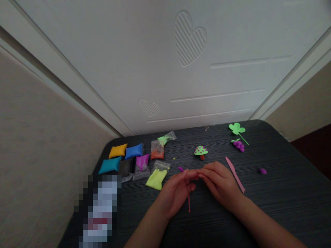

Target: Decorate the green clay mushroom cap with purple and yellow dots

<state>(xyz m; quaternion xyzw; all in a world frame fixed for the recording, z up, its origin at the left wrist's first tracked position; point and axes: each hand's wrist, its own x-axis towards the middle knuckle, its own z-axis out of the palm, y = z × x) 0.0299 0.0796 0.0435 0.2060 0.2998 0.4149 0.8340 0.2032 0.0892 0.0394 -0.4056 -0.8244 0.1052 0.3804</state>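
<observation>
My left hand (176, 193) is half turned up, with its fingers bent in toward the right. My right hand (219, 184) presses its closed fingers and thumb against the left fingertips. Whatever lies between the fingers is hidden. A thin pink modelling tool (189, 203) lies on the dark table below the hands, partly covered by my left hand. Just beyond the fingers rests a small purple clay piece (180, 169). A clay mushroom (201, 151), with a green, purple-dotted cap and brown stem, is behind them. To the right of my right hand lies a pink plastic knife (234, 174).
Bags of coloured clay, including a yellow one (157, 177) and a blue one (133, 151), lie at the left. A green clay clover (237, 128), purple clay grapes (238, 145) and a purple lump (262, 171) are at the right. A white door (160, 69) stands behind the table.
</observation>
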